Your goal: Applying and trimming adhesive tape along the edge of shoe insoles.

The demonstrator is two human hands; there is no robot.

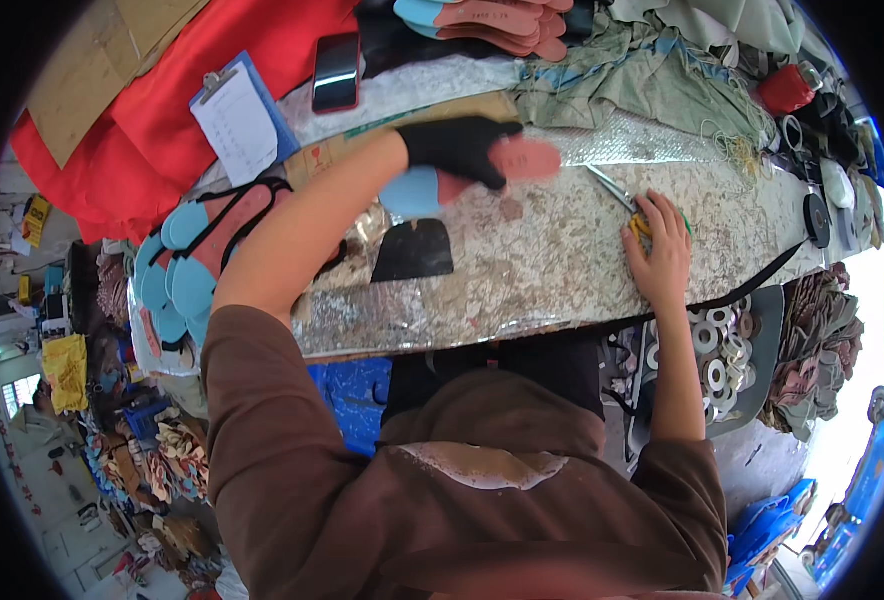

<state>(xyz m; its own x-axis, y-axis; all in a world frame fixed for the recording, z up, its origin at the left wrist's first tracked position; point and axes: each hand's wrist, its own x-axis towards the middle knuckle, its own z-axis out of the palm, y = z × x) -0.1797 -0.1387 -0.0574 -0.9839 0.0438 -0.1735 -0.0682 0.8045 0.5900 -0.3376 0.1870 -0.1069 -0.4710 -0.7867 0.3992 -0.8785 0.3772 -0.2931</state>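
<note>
My left hand (452,148), in a black glove, grips a pink and light-blue insole (530,158) over the middle of the worktable (552,260). The insole's pink toe part is blurred, and the glove covers its middle. Bare and further right, my right hand (662,245) is closed over the yellow and green handles of a pair of scissors (612,186). The metal blades point away to the left along the tabletop. A black flat piece (414,250) with a rounded edge lies on the table, nearer to me than the insole.
More insoles with black straps (187,280) lie at the left, and a stack of insoles (502,22) sits at the back. A clipboard (237,125) and a phone (336,75) rest far left. A tray of tape rolls (722,360) stands below the right edge, near a black strap (762,278).
</note>
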